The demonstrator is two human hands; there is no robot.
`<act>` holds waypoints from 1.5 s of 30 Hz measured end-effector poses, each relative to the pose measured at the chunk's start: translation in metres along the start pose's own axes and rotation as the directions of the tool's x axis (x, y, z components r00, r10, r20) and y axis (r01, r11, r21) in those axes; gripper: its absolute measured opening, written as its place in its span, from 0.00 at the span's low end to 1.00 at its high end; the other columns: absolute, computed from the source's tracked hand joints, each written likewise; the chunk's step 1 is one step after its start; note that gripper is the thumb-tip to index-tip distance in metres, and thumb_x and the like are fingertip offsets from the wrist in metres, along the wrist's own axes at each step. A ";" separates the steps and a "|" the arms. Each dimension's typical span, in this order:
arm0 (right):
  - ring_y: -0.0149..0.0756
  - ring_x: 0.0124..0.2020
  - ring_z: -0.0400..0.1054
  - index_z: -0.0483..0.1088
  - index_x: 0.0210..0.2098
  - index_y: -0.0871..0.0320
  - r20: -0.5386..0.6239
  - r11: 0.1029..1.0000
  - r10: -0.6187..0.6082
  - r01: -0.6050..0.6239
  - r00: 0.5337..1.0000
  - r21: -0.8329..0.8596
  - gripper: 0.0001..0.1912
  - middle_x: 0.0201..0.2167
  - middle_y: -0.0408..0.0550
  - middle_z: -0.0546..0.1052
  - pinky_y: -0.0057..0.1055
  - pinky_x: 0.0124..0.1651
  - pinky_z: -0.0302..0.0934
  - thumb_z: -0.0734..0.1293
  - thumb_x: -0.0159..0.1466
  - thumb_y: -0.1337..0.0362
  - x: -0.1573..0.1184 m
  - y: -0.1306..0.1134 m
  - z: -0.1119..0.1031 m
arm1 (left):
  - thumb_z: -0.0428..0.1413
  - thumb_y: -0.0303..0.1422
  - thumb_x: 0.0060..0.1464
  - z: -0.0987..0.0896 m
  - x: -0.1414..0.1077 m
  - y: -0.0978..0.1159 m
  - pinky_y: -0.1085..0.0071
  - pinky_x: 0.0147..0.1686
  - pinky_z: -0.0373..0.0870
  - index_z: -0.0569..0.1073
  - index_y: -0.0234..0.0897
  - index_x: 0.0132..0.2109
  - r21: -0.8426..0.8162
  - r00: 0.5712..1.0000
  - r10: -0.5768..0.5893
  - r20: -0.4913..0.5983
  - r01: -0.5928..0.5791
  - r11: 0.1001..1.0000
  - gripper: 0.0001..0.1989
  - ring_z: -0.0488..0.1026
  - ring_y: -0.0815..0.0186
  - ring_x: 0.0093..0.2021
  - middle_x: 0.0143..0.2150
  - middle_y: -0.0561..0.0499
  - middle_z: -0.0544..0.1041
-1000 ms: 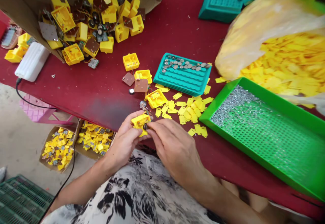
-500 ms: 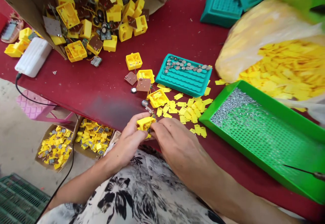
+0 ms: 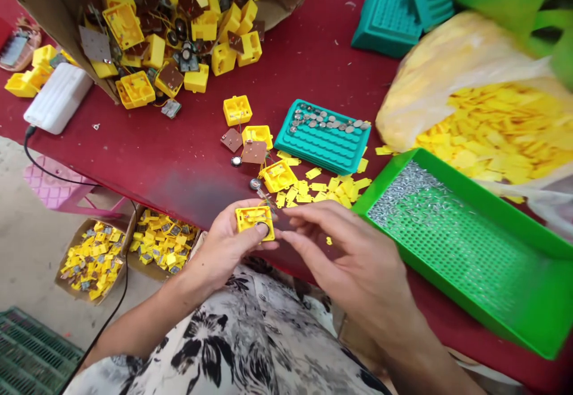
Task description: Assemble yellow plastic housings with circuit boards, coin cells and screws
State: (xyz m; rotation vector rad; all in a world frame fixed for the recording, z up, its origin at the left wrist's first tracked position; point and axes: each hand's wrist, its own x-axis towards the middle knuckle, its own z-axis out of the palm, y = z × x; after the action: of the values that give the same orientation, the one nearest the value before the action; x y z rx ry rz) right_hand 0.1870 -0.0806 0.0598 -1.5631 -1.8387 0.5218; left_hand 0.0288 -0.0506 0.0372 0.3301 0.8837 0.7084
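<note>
We log the left grip (image 3: 222, 250) closed on a yellow plastic housing (image 3: 247, 218), held flat and steady, thumb (image 3: 250, 238) on its round insert (image 3: 262, 225); right grip (image 3: 353, 264) open, empty, just beside

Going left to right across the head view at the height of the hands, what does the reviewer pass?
Cardboard tray of yellow parts, second cardboard tray of yellow parts, left hand, yellow plastic housing, right hand, green perforated tray.
</note>
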 end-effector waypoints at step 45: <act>0.27 0.14 0.66 0.70 0.35 0.56 0.193 0.803 0.297 -0.354 0.935 0.480 0.12 0.20 0.40 0.74 0.23 0.15 0.59 0.64 0.66 0.54 0.015 -0.018 0.008 | 0.59 0.31 0.57 -0.021 -0.011 -0.005 0.68 0.43 0.72 0.68 0.38 0.47 0.297 0.915 0.403 -0.029 -0.377 0.877 0.12 0.75 0.64 0.43 0.45 0.48 0.76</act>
State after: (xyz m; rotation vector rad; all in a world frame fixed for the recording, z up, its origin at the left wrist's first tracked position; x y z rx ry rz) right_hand 0.1673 -0.0687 0.0694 -1.4935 -1.3401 1.1719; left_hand 0.0099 -0.0622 0.0284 0.7570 1.0208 0.9761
